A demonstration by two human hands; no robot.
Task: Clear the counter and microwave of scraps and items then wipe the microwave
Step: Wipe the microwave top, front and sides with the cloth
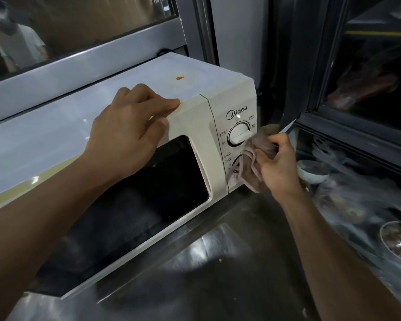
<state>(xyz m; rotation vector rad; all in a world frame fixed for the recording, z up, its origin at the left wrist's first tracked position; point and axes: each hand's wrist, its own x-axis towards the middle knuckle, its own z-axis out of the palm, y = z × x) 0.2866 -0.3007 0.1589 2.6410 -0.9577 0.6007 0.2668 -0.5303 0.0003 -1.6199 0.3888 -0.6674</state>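
Bare forearms reach in from the bottom corners over a dull, scuffed steel tabletop (229, 262) that shows smeared reflections. On it sits the microwave (195, 126), a boxy cream-coloured plastic shell with a smooth, glossy top and a dark window in its door. A small orange scrap (179, 77) lies on the top panel, well behind the left hand (130, 133). That hand lies flat with relaxed, straight fingers across the front top edge of the microwave, just above the window, gripping nothing. The right hand (278, 165) is curled round a bunched cloth (255, 158), soft, brownish-pink and folded in ridges, and holds it against the control panel at the microwave's right end. The cloth covers most of the lower dial, while the round white upper dial (240, 133) shows just above it.

Right of the microwave the tabletop ends against a dark-framed glass case (357, 135), so the right hand works in a narrow gap beside it. A white bowl (312, 172) and other blurred dishes lie behind the glass. Open steel stretches in front of the microwave toward the camera.
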